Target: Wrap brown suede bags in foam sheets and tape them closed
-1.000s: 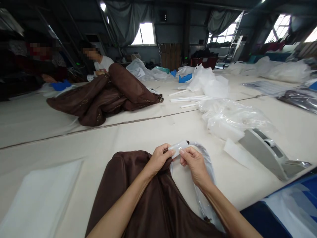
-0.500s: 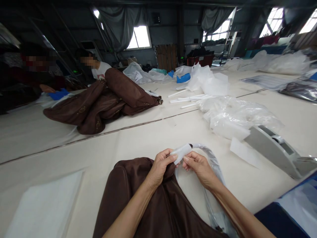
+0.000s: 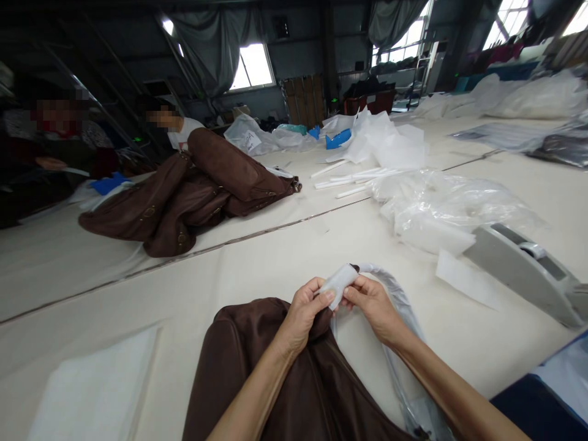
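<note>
A dark brown leather handbag [image 3: 257, 349] lies on the table right in front of me. Its strap [image 3: 399, 306], wrapped in clear and white covering, arches out to the right. Where the strap meets the bag, a small white foam sheet [image 3: 340, 283] is folded round it. My left hand [image 3: 305, 312] pinches the sheet's left side, thumb on top. On the other side my right hand [image 3: 370, 303] grips the sheet's lower right edge between thumb and fingers. The fingers behind the sheet are partly hidden.
More brown bags [image 3: 184, 190] lie piled across the table. White sticks [image 3: 353, 179], crumpled clear plastic [image 3: 441, 202] and a grey tape dispenser [image 3: 528, 263] are to the right. A stack of white sheets [image 3: 96, 386] lies left. Two people [image 3: 184, 131] are beyond the bags.
My right hand has closed in on the white sheet, which now curves more tightly round the strap. The view has shifted slightly. The person at far left has lifted a hand holding a pale strip.
</note>
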Motion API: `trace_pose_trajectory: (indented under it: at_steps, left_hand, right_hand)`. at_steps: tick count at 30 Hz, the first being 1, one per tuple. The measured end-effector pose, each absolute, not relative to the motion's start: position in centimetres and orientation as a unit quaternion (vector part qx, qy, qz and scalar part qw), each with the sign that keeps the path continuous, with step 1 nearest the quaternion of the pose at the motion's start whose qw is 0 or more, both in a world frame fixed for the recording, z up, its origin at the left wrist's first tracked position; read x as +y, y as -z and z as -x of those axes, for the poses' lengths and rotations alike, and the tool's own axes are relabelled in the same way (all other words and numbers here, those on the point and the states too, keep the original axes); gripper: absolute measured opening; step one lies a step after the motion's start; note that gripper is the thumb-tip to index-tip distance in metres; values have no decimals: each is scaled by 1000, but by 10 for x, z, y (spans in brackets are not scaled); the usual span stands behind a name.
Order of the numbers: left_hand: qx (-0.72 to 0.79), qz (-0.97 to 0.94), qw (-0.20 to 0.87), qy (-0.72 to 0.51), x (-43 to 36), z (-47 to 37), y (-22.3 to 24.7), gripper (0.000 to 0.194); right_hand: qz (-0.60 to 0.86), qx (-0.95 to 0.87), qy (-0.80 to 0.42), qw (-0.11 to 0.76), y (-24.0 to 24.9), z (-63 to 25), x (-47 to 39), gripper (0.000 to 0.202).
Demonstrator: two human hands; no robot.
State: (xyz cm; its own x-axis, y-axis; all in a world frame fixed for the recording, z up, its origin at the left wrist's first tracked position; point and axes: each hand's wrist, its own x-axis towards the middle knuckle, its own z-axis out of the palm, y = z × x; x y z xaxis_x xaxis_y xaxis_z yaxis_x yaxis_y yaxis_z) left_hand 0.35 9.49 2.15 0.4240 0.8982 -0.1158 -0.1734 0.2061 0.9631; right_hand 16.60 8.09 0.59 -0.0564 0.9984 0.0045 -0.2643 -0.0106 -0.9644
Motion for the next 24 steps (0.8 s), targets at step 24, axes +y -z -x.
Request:
trace_pose_trajectory:
  at_steps: [24]
  left_hand:
    - [418, -558, 626, -348, 105, -9, -10, 54]
  right_hand:
    - [432, -353, -610, 563, -3, -154, 95, 38]
